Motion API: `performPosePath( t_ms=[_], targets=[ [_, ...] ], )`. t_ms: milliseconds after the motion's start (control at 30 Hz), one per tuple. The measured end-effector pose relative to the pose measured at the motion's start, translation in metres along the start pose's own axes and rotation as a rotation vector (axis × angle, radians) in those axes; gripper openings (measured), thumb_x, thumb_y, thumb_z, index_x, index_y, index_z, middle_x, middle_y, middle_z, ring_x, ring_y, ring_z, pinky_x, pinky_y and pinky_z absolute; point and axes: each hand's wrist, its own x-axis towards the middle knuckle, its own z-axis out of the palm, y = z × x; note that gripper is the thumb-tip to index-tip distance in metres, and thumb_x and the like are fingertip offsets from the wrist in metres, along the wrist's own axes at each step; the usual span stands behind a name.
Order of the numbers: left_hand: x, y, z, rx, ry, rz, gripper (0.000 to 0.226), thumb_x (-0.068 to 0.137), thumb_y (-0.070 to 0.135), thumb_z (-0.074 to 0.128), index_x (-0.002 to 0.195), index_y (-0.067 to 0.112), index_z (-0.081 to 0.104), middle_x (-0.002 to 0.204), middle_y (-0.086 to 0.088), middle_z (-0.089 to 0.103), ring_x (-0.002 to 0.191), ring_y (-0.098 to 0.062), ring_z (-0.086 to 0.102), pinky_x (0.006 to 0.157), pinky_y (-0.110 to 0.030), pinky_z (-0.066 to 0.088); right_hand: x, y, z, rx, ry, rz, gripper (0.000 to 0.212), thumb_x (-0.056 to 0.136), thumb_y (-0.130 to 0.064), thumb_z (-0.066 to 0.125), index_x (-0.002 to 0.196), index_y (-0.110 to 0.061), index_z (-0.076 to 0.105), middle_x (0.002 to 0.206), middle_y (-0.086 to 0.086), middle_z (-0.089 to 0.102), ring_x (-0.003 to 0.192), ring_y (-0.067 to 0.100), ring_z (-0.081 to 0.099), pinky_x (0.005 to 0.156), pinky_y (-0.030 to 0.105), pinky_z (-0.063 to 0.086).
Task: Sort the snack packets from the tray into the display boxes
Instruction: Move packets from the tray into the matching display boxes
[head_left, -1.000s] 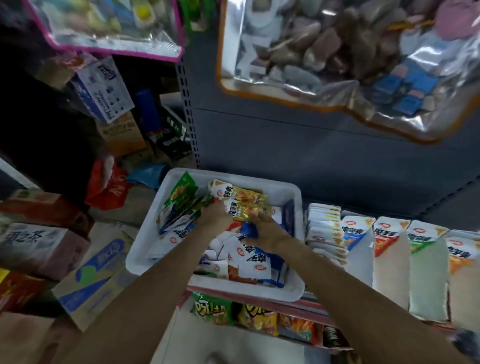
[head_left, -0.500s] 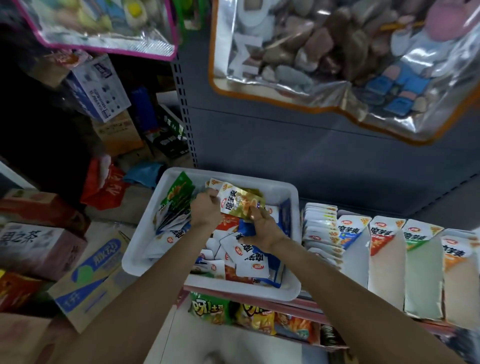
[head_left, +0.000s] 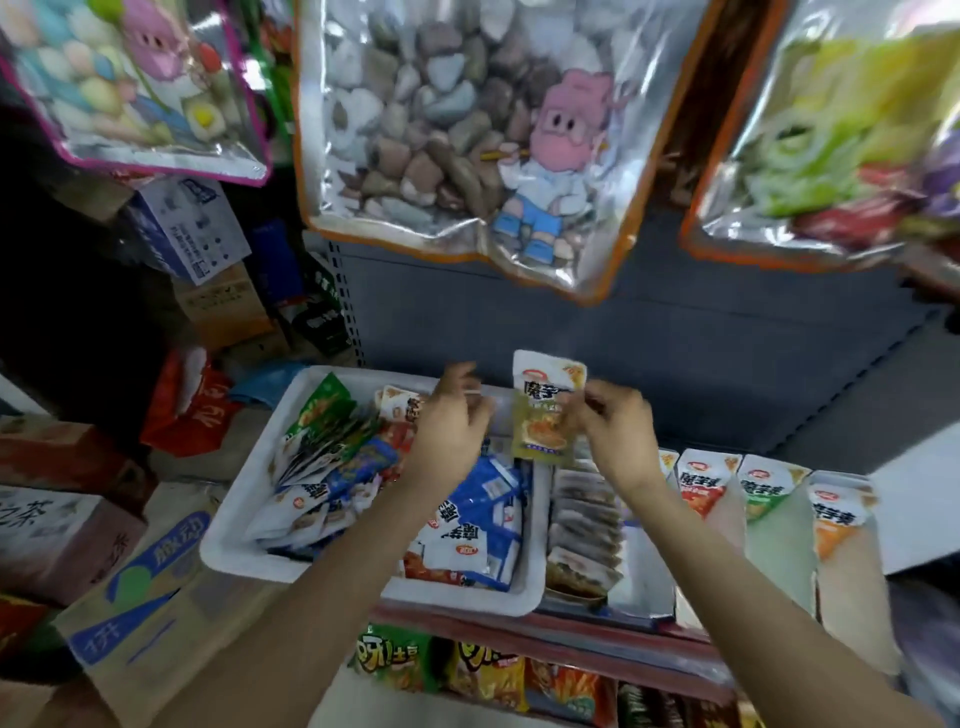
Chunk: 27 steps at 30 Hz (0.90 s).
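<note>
Right hand (head_left: 615, 434) pinches olive-yellow snack packet (head_left: 548, 410) upright above white tray (head_left: 249, 525), label readable, likely for matching. Left hand (head_left: 452, 421) curled beside packet; whether it grips anything, cannot tell. Matching display box (head_left: 587, 525) directly below right hand, part filled.

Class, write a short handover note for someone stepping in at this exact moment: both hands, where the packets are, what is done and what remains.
Right hand pinches an upright olive-yellow snack packet above the white plastic tray.
Left hand is curled beside it; whether it holds anything is unclear.
The tray holds many mixed blue, green and red packets.
The display box beside the tray is stacked with packets; the boxes to its right look empty.
Left: box the held packet, then sort the rest.
</note>
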Motion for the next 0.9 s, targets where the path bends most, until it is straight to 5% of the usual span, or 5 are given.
performPosePath(
  t_ms=[133,233,533,733,900],
  targets=[
    [-0.007,0.013,0.043,0.234,-0.398,0.057,0.049,0.093,-0.003,0.039,0.14,0.009,0.041,0.139,-0.012,0.044,0.119,-0.027,0.049,0.1,-0.033,0.038,0.003,0.023,-0.042,0.235,0.133,0.139,0.015,0.079,-0.025,0.062,0.073,-0.011,0.064,0.069,0.013,0.067,0.067,0.027,0.062,0.068,0.056,0.053],
    [-0.014,0.013,0.068,0.357,-0.525,0.14,0.058,0.091,-0.008,0.038,0.145,0.014,0.034,0.15,-0.006,0.031,0.137,-0.022,0.031,0.112,-0.03,0.023,-0.002,0.027,-0.065,0.317,0.136,0.157,0.019,0.086,-0.005,0.061,0.074,-0.018,0.068,0.078,0.003,0.072,0.08,0.023,0.067,0.079,0.055,0.054],
    [-0.033,0.018,0.07,0.287,-0.474,0.131,0.052,0.084,-0.013,0.04,0.127,0.011,0.054,0.142,-0.002,0.042,0.133,-0.018,0.035,0.109,-0.025,0.026,-0.006,0.035,-0.075,0.472,0.052,0.189,0.013,0.088,0.003,0.059,0.087,-0.008,0.066,0.081,-0.003,0.071,0.077,0.012,0.069,0.075,0.028,0.058],
    [-0.04,0.018,0.059,0.246,-0.512,0.087,0.054,0.085,-0.011,0.04,0.13,0.017,0.052,0.139,0.001,0.044,0.129,-0.015,0.037,0.103,-0.023,0.031,-0.008,0.042,-0.064,0.452,-0.002,0.229,0.019,0.087,-0.001,0.063,0.085,-0.019,0.067,0.089,0.001,0.072,0.087,0.022,0.07,0.082,0.042,0.056],
    [-0.044,0.018,0.059,0.224,-0.523,0.053,0.055,0.087,-0.01,0.04,0.132,0.02,0.05,0.139,0.001,0.045,0.127,-0.015,0.039,0.095,-0.02,0.033,-0.007,0.044,-0.063,0.414,-0.023,0.196,0.014,0.088,-0.005,0.062,0.089,-0.018,0.067,0.094,0.004,0.072,0.089,0.021,0.07,0.08,0.038,0.057]
  ],
)
